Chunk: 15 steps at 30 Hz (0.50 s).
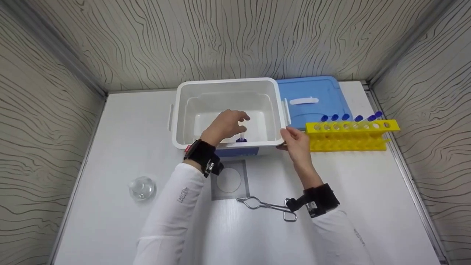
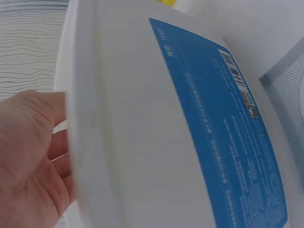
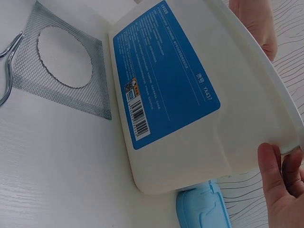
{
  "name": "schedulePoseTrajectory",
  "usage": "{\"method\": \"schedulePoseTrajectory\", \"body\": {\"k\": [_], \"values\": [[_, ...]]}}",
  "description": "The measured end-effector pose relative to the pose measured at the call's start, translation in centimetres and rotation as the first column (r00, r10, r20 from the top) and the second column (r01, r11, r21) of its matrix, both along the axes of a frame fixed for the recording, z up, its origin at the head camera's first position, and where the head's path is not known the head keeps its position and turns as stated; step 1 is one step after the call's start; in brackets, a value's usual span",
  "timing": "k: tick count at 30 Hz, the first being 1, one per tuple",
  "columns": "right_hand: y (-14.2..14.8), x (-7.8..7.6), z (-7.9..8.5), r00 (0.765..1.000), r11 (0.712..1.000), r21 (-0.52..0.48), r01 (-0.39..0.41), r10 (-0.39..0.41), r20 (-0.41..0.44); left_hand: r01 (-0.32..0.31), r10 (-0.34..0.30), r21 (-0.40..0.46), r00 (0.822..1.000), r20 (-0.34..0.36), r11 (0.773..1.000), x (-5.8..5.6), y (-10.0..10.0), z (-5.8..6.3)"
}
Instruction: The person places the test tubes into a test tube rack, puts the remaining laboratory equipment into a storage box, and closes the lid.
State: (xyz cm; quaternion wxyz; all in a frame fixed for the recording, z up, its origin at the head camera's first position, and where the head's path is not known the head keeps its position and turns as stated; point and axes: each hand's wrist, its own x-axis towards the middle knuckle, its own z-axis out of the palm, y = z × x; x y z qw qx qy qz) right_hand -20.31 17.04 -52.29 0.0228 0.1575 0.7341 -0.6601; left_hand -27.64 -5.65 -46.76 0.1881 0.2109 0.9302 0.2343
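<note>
A white plastic storage box [image 1: 228,145] with a blue label [image 3: 166,71] on its front stands uncovered at the back of the table. My left hand [image 1: 228,125] reaches over the front rim into it, fingers bent and spread from the thumb. Just below the fingertips, inside the front wall, is a test tube with a dark blue cap [image 1: 241,140]; in the left wrist view the box wall hides it. My right hand [image 1: 298,145] grips the box's front right corner, thumb on top of the rim and fingers beneath.
A blue lid [image 1: 316,88] lies right of the box. The yellow rack [image 1: 349,146] beside it holds several blue-capped tubes. In front are a wire gauze [image 1: 243,187] with a pale round centre, metal crucible tongs [image 1: 270,205] and, at left, a small glass vessel [image 1: 142,188].
</note>
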Motion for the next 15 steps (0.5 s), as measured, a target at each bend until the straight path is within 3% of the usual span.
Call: {"method": "schedulePoseTrajectory", "body": {"k": [7, 15], "values": [[0.0, -0.2, 0.0, 1.0, 1.0, 0.016, -0.008, 0.008, 0.015, -0.041, 0.06, 0.137, 0.989, -0.135, 0.99, 1.2, -1.2, 2.3], [0.0, -0.2, -0.1, 1.0, 1.0, 0.014, -0.004, 0.004, 0.03, -0.082, 0.18, 0.3, 0.932, -0.314, 0.95, 3.6, -4.9, 5.4]]}}
